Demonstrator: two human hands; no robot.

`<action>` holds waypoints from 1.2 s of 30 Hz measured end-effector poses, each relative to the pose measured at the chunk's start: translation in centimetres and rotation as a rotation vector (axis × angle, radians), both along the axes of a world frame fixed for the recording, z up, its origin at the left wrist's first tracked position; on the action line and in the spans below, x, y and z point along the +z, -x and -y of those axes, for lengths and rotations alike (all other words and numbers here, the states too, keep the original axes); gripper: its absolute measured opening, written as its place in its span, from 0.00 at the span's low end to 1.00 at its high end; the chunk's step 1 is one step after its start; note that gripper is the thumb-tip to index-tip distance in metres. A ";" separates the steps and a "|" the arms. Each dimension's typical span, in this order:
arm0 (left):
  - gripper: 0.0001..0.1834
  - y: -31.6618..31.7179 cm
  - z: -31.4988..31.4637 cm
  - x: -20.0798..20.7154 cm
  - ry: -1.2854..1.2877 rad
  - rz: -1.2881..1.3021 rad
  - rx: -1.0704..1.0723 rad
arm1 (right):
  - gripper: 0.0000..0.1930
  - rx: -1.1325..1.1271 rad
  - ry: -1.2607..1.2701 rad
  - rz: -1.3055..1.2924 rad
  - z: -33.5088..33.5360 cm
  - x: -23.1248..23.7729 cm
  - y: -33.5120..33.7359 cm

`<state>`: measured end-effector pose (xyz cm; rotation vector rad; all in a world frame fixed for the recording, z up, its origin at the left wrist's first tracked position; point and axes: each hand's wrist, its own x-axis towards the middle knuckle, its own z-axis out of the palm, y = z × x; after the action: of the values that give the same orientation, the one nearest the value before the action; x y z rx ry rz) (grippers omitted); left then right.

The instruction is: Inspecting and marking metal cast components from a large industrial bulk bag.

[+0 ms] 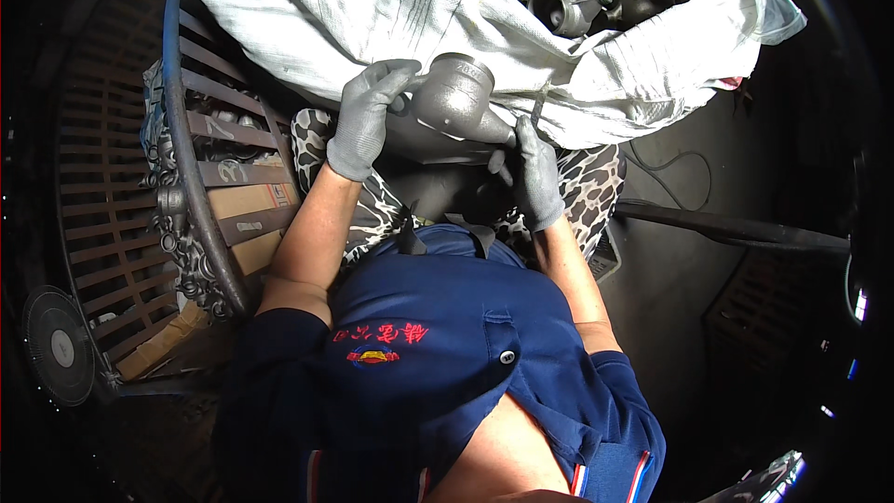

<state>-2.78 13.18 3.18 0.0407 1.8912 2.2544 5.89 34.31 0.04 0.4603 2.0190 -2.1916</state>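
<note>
Over my lap, both hands hold a grey cast-metal valve body (453, 98) with a round open mouth facing up and away. My left hand (365, 121), in a grey glove, closes its fingers and thumb on the casting's left end. At the right end, the fingers of my gloved right hand (537, 175) close around the narrower neck. A thin dark strip (539, 104) stands up beside the right fingertips; what it is I cannot make out. Just beyond the casting spreads a white woven sack (372, 9).
More dark metal castings (563, 5) lie in the sack's open top. On the left stands a slatted metal crate (172, 130) with small fittings (172, 210) and cardboard (250, 200). A round fan (61, 346) is at lower left. On the right runs a dark bar (736, 226) near a cable (689, 156).
</note>
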 end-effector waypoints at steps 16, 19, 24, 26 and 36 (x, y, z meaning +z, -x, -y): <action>0.10 0.8 1.5 4.8 0.114 -0.088 -0.010 | 0.27 0.253 -0.039 -0.038 0.9 0.5 -0.6; 0.12 3.4 3.1 9.4 0.135 -0.356 -0.014 | 0.25 0.224 -0.038 -0.109 2.2 3.2 -1.0; 0.07 6.0 13.4 19.2 0.330 -0.637 0.282 | 0.24 0.211 -0.183 -0.202 1.1 1.6 0.4; 0.07 4.0 17.3 21.8 0.461 -0.729 0.560 | 0.21 0.191 -0.145 -0.192 1.2 1.6 0.6; 0.22 -3.9 35.9 13.8 1.807 0.053 0.808 | 0.14 0.100 -0.083 -0.218 -0.2 3.4 2.5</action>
<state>1.12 -22.76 16.97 -1.0806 3.3323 -0.1260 3.41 34.52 3.42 0.1287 2.1942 -2.1882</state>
